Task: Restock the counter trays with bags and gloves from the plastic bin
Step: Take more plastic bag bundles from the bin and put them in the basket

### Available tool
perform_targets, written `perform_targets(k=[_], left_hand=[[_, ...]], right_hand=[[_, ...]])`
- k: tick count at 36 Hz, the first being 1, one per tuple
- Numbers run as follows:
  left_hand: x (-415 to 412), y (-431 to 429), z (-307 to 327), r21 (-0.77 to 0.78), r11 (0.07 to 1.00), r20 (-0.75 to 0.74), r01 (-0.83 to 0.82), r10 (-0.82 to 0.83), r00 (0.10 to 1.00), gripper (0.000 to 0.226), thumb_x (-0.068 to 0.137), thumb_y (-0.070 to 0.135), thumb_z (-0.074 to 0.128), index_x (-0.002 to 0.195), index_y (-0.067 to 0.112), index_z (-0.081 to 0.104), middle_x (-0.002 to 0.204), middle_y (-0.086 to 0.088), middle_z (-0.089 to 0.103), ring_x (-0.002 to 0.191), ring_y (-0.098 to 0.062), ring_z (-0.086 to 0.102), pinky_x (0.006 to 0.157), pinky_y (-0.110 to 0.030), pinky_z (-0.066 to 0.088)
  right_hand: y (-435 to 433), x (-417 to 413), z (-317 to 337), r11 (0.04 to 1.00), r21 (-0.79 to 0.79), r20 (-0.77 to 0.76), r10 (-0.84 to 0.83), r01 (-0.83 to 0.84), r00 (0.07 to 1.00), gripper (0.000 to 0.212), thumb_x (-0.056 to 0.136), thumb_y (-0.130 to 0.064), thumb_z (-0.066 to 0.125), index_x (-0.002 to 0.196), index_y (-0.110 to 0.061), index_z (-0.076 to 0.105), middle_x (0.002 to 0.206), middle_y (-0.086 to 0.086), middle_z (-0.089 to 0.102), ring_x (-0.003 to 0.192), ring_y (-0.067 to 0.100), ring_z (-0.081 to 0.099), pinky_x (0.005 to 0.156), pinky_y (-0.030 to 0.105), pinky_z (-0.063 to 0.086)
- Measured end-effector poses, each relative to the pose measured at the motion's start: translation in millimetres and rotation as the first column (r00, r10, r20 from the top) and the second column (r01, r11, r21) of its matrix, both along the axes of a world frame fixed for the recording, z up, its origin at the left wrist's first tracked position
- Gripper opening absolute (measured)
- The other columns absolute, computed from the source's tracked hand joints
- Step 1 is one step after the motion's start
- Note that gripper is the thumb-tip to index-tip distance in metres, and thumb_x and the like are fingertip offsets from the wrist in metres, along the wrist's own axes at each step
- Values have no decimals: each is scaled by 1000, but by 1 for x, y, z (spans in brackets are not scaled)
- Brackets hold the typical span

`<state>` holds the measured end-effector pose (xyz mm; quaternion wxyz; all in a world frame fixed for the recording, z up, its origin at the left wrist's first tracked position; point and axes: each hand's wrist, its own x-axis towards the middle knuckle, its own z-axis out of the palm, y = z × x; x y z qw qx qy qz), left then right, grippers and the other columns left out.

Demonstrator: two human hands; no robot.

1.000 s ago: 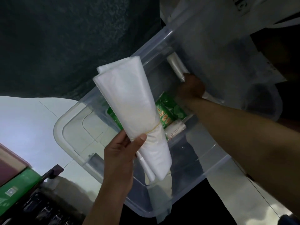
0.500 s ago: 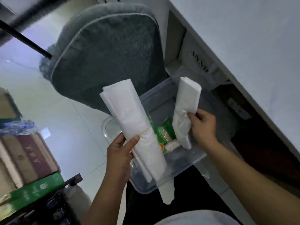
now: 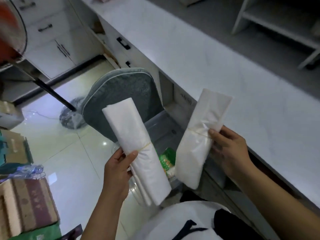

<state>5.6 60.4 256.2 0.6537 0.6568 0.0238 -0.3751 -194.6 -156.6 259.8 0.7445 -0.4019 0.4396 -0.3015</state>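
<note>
My left hand [image 3: 117, 168] grips a folded bundle of white plastic bags [image 3: 133, 135] bound by a rubber band, held upright and tilted left. My right hand [image 3: 230, 151] holds a second banded bundle of white bags [image 3: 195, 153], tilted right, at the edge of the white counter [image 3: 225, 70]. Below and between the two bundles sits the clear plastic bin [image 3: 164, 122] on the floor, mostly hidden, with a green packet [image 3: 167, 159] showing inside it.
A grey cushioned chair back [image 3: 124, 90] stands just behind the bin. Cardboard boxes [image 3: 26, 205] are stacked at the left. A fan base [image 3: 72, 116] with a black pole stands on the tiled floor. White drawers and an open shelf unit [image 3: 280, 19] lie beyond.
My right hand took a second bundle out of the bin and lifted it up to counter height. My view rose from the bin to the counter; the left bundle stays held.
</note>
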Motion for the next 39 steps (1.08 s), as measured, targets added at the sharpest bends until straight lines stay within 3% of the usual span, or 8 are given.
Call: perform_targets(k=[6,10,12,18,26,28,33,39], left_hand=[[-19,-3,3,-97,976,-40,193,-197,980,29,86,10,71,113,18,72,115,-1,75,102,-19,71,71,-27,58],[-45,-11,-2,-152,934,-85,324,-339,937,34,88,9,68,121,16,67,116,-5,74,101,-23,69,73,-32,57],[-60,-18,-4,-170,901,-97,398,-418,903,32,88,8,67,119,16,68,113,-6,75,91,-22,70,67,-31,58],[-122,-47,2,-231,788,-125,570,-605,786,25,88,7,67,113,12,70,111,-14,75,86,-24,71,68,-34,59],[-207,-103,30,-210,611,-54,763,-786,615,26,88,8,69,114,13,70,103,-10,77,87,-26,72,74,-40,60],[-227,-120,33,-193,597,-56,779,-799,599,24,87,5,69,110,12,71,98,-9,78,80,-24,73,67,-36,61],[-275,-174,32,-102,552,-31,828,-833,552,26,86,6,71,109,17,72,99,-7,78,85,-24,72,78,-42,57],[-336,-245,27,-26,484,-29,875,-875,483,30,85,8,72,114,17,71,99,-3,78,81,-20,73,55,-29,55]], right_hand=[[59,-61,31,971,81,35,-229,226,973,24,88,-14,67,110,-9,72,94,8,76,78,21,73,79,44,57],[102,-116,44,917,45,10,-398,397,917,28,86,-13,66,114,-5,70,85,4,75,60,13,67,45,24,50],[123,-143,49,877,35,12,-480,479,877,31,83,-14,68,112,-5,71,87,3,76,60,13,66,41,22,44],[168,-225,67,775,-18,13,-631,631,775,31,71,-27,73,101,-20,77,108,3,75,90,18,73,70,37,61],[175,-298,87,629,-21,91,-773,777,628,20,72,-20,70,89,-17,78,96,4,77,77,17,74,58,30,59],[167,-312,86,614,-24,101,-784,789,613,18,71,-19,69,87,-17,78,94,4,77,76,17,74,59,30,59],[132,-346,87,617,-22,138,-778,787,614,23,74,-18,68,96,-14,74,96,4,77,78,17,73,62,32,60],[84,-408,93,588,-65,161,-791,806,590,19,81,-16,65,98,-15,72,90,1,77,74,16,72,59,31,60]])
